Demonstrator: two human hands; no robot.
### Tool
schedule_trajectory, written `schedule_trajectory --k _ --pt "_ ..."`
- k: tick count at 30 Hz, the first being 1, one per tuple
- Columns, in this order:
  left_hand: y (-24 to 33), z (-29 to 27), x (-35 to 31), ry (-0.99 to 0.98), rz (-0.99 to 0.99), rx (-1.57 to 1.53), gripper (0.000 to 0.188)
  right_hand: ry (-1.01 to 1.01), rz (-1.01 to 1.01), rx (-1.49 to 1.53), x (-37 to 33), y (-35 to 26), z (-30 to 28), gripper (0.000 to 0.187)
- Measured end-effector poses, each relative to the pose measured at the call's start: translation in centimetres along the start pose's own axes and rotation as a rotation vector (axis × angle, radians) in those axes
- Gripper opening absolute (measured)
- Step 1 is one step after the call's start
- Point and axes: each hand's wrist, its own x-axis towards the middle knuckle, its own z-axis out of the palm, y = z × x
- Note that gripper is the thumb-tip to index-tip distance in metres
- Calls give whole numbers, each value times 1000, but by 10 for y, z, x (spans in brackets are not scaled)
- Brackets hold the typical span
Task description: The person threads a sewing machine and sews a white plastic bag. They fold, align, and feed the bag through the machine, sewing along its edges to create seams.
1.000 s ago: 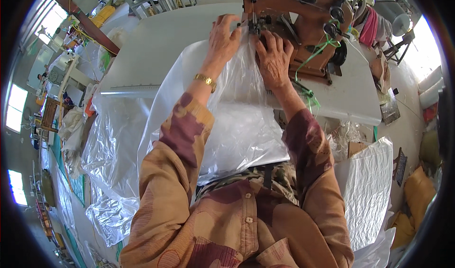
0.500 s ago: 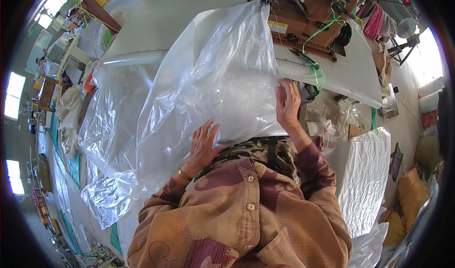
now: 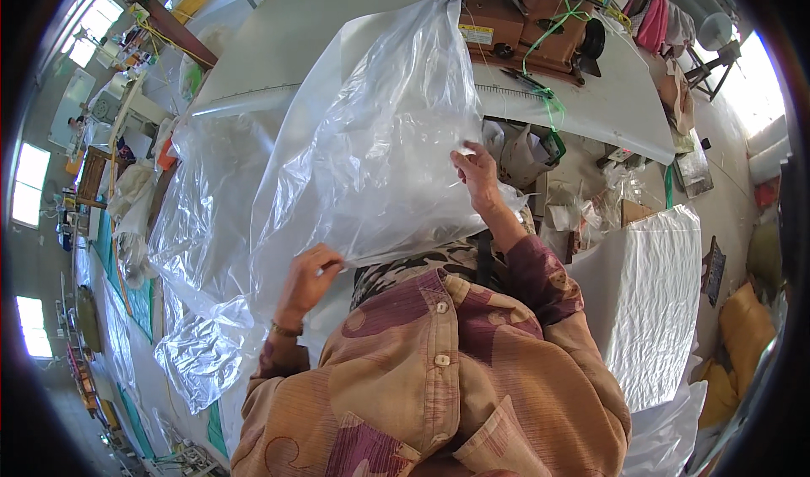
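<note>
A large clear plastic sheet [image 3: 371, 148] spreads over the table edge and down across my lap. Its far corner runs up under the needle end of a brown sewing machine [image 3: 498, 30]. At the sheet's near left edge, my left hand [image 3: 309, 281] pinches the film between thumb and fingers. My right hand [image 3: 477, 177] is at the sheet's right edge, its fingers curled in and closed on the film. A thin thread hangs from the machine beside that edge.
The white table [image 3: 245, 64] carries a ruler strip along its front edge. A green string [image 3: 553, 34] hangs from the machine, with dark snips beside it. Silvery-white folded sheeting [image 3: 645, 300] stands at my right. More crumpled clear film [image 3: 202, 266] hangs at my left.
My left hand has moved left and nearer, from lying spread on the sheet to pinching its edge. My right hand has moved left, its fingers curling in on the right edge.
</note>
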Motion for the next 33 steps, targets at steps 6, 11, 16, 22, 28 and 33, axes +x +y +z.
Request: schedule_trajectory --k 6,11,16,22,28,33 --pt "-13 -67 -62 10 -200 140 7 -414 -82 186 -22 -44 -3 16" --pt "-36 -59 -94 -136 -172 699 16 -135 -146 283 -36 -27 6 27" --pt "49 -37 -39 -13 44 575 27 168 132 447 -35 10 16 33" --pt "108 -6 37 59 413 314 35 -369 -100 361 -74 -26 39 21" --pt "35 32 83 404 189 564 91 -364 -15 244 -75 -43 2 43" --pt "-13 46 93 497 -7 243 81 -135 -319 -82 -42 -30 1 62"
